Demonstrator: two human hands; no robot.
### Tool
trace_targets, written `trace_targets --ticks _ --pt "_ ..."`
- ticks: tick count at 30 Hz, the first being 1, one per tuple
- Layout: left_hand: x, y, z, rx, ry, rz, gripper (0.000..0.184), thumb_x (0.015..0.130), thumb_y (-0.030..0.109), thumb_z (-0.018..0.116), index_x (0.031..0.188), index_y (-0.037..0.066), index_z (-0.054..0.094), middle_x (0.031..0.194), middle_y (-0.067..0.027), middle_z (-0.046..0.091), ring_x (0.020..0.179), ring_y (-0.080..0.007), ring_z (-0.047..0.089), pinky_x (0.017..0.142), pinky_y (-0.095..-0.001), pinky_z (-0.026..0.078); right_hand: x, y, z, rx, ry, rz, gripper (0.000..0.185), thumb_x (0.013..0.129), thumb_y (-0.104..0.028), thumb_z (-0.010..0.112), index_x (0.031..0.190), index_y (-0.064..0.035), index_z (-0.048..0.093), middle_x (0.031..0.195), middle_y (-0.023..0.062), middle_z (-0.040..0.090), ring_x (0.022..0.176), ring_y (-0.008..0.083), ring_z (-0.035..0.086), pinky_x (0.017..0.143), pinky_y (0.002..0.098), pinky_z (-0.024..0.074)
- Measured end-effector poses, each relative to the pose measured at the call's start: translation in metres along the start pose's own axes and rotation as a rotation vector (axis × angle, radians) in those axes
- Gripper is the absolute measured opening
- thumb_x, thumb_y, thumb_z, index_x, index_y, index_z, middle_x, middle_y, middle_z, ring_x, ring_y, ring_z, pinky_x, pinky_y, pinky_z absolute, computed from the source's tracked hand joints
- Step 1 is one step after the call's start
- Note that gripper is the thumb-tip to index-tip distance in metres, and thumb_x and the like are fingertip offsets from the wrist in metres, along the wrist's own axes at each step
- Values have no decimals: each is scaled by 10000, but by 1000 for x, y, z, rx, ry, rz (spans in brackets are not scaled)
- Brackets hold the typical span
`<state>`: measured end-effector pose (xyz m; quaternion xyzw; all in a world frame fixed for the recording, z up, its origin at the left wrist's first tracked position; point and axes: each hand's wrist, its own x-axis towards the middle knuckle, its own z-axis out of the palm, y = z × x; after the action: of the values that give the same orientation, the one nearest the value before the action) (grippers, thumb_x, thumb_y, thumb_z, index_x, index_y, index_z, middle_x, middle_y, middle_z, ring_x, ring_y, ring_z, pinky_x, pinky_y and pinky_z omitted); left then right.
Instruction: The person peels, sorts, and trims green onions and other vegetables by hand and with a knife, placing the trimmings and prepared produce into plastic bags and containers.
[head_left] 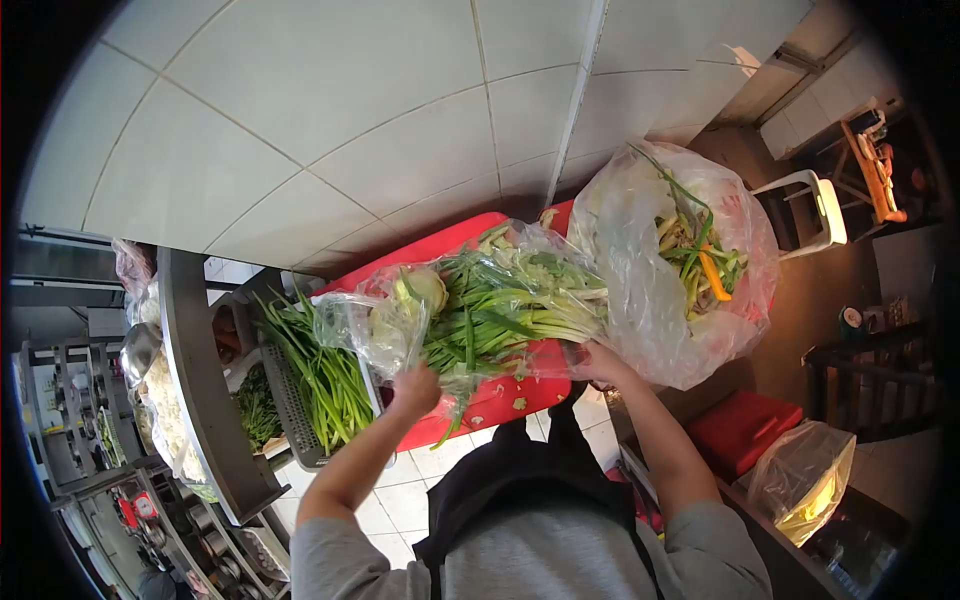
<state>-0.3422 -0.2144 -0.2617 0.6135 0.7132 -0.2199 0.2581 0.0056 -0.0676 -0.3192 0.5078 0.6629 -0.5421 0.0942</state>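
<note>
A clear plastic bag of leafy greens with pale stems (520, 300) lies across the red board (400, 255). My left hand (416, 390) is closed on the near edge of the plastic at the bag's left part, below a pale green vegetable (425, 288). At the right end of the greens, my right hand (600, 363) is against the bag's lower edge; its fingers are partly hidden. Just right of it stands a large clear bag (640, 270) with vegetable scraps (695, 260) and an orange strip inside.
Left of the board, a grey basket (290, 400) holds long green stalks (335, 395). A tiled wall (400, 110) rises behind. To the right are a white chair (825, 212), a red box (745, 430) and a plastic bag with something yellow (805, 480).
</note>
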Motion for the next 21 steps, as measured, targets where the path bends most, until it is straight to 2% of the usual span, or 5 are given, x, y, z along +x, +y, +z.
trace_targets --ticks 4,6,9,14,21 --pt "47 88 -75 -470 517 189 176 735 89 518 867 93 634 945 -106 550 866 -308 587 676 -430 488 29 -23 -7 -184 289 -300 490 690 -92 608 1154 3 487 1055 208 559 985 384 532 842 389 444" --pt "99 107 -55 -417 219 380 298 732 85 527 1022 96 594 1070 -112 527 982 -313 545 785 -423 464 50 -23 -18 -153 358 -361 474 698 -66 594 1156 -3 490 1105 217 526 1022 385 508 868 385 428" --pt "149 118 -44 -145 479 539 493 727 136 577 1209 103 480 1230 -111 450 1142 -304 438 923 -436 382 81 -18 -56 -69 491 -366 472 704 -29 572 1167 -11 483 1168 225 481 1062 386 479 899 389 407" --pt "138 110 -51 78 312 403 1069 589 427 750 1414 167 122 1457 -140 97 1254 -326 283 991 -444 304 70 -14 -67 -148 428 -397 509 721 -5 540 1218 -22 433 1188 228 468 1063 388 481 909 409 401" --pt "108 106 -3 -145 312 107 1116 553 418 770 1405 89 128 1336 -138 298 1150 -318 358 936 -423 328 48 -2 15 -402 399 -249 578 733 -49 544 1281 -30 363 1225 237 427 1084 392 453 923 423 387"
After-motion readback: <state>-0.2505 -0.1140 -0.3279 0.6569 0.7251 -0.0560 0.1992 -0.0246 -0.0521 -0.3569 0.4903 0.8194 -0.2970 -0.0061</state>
